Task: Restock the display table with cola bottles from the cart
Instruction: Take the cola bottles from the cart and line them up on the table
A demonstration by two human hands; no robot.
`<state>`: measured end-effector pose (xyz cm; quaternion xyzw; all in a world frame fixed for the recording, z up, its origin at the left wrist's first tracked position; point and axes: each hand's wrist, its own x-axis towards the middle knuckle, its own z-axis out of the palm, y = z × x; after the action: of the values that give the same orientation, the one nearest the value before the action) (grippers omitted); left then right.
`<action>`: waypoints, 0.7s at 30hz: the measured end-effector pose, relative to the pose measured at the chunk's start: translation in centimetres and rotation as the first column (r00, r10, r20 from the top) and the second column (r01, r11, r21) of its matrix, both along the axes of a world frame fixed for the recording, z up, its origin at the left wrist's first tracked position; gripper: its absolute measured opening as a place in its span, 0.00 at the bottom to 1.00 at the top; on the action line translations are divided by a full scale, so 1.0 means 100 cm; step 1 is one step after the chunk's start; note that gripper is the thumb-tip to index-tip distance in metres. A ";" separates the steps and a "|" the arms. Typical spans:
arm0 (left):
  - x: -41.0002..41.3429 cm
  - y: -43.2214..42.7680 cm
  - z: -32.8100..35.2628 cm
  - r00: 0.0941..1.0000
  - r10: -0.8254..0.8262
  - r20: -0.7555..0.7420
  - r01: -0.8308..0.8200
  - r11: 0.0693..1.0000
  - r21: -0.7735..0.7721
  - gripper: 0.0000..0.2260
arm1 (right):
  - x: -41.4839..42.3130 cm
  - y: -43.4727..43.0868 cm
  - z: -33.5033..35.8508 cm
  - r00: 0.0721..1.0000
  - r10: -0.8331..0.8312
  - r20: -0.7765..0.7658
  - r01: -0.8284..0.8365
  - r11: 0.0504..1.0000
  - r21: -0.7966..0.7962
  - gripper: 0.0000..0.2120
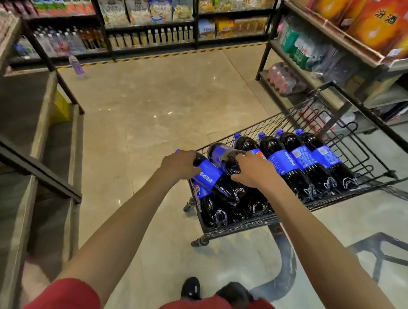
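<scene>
A black wire cart [352, 145] stands on the floor to the right, holding several large cola bottles with blue labels and blue caps, lying side by side. My left hand [179, 164] grips the top of the leftmost cola bottle [211, 179], near its cap. My right hand [254, 169] is curled round a second cola bottle [221, 156] lying on top of the others. More cola bottles [292, 164] lie to the right in the cart. The stepped grey display table [17, 129] runs along the left side.
Tiled floor stretches ahead to shelves of snacks and drinks [150, 19]. A purple-labelled bottle [76, 65] stands on the floor at the far left. Metal racks with boxes and water packs [333, 43] rise on the right. My shoes [191, 288] are below.
</scene>
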<state>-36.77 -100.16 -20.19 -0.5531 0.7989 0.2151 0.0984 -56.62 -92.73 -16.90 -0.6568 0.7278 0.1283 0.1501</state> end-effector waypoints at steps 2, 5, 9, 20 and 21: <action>-0.010 -0.014 -0.008 1.000 0.000 -0.008 0.000 1.000 0.031 0.17 | -0.005 -0.011 -0.007 1.000 0.002 0.001 -0.002 1.000 0.016 0.28; -0.024 -0.035 -0.021 1.000 -0.004 -0.007 0.005 0.998 0.060 0.19 | -0.013 -0.030 -0.016 1.000 -0.006 -0.011 0.006 1.000 0.021 0.28; -0.045 -0.064 -0.042 1.000 -0.014 -0.018 0.015 0.995 0.096 0.20 | -0.025 -0.052 -0.031 1.000 -0.008 -0.012 0.009 0.999 0.042 0.30; -0.104 -0.127 -0.092 0.930 0.308 -0.198 -0.239 0.920 0.309 0.23 | -0.052 -0.102 -0.072 0.983 -0.074 0.167 0.053 0.990 0.128 0.32; -0.108 -0.130 -0.097 0.925 0.327 -0.195 -0.254 0.911 0.325 0.23 | -0.053 -0.103 -0.075 0.978 -0.088 0.188 0.061 0.988 0.145 0.32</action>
<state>-47.60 -113.18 -29.89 -0.6148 0.6721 0.4101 0.0465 -61.93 -103.04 -24.39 -0.6266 0.7230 0.1080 0.2701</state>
